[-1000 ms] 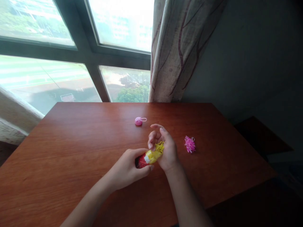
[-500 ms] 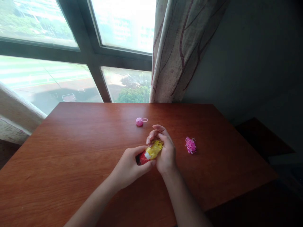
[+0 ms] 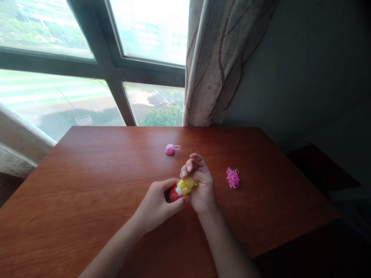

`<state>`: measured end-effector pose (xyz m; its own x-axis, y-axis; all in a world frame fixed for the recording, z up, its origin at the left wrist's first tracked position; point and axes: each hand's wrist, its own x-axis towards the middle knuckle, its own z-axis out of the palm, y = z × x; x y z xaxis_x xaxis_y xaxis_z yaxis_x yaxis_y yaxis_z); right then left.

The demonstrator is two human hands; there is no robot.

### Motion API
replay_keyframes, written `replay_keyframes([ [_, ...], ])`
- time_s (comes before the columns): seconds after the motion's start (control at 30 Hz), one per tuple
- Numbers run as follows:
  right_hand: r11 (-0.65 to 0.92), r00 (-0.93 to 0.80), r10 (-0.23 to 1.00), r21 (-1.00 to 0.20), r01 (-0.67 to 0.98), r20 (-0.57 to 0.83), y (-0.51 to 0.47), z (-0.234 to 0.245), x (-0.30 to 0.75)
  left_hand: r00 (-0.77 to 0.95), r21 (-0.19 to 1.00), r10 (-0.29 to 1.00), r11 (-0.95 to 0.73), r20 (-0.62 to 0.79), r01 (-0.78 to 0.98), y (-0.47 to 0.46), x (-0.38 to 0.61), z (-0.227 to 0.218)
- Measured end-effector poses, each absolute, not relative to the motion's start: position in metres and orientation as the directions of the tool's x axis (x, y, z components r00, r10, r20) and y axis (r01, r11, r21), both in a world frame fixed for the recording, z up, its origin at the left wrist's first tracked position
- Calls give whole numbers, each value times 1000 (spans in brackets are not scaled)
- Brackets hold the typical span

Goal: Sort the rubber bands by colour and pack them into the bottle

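Both my hands meet over the middle of a brown wooden table (image 3: 87,185). My left hand (image 3: 155,204) is closed around the red end of a small red and yellow bundle (image 3: 181,188). My right hand (image 3: 199,185) has its fingers curled over the yellow end of the same bundle. A white patch shows where the red and yellow parts join. What the bundle is made of I cannot make out.
A pink tassel-like tuft (image 3: 233,178) lies on the table right of my right hand. A small pink round thing with a white loop (image 3: 170,149) lies farther back. Behind the table are a window (image 3: 87,58), a patterned curtain (image 3: 220,58) and a dark wall.
My right hand's fingers have curled tighter over the yellow end, pressing it down into a smaller shape. My left hand has kept its hold on the red end.
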<state>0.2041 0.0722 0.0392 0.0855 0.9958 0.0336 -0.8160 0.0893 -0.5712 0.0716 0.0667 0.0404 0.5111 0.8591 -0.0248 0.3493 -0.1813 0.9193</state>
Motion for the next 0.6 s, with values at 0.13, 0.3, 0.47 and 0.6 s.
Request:
replay_keyframes([
  [0.13,23,-13,998,-587,-810,57,74,38,205,509,888,860,-262,37,379,66,70,39],
  [0.3,-49,-79,997,-606,-794,23,75,38,206,511,853,857,-315,68,415,67,68,38],
  [0.47,-48,-35,999,-470,-881,-37,74,39,208,511,868,859,-275,30,413,69,69,40],
  [0.6,-48,-10,994,-356,-933,-107,74,40,208,504,876,863,-263,27,404,69,70,41],
])
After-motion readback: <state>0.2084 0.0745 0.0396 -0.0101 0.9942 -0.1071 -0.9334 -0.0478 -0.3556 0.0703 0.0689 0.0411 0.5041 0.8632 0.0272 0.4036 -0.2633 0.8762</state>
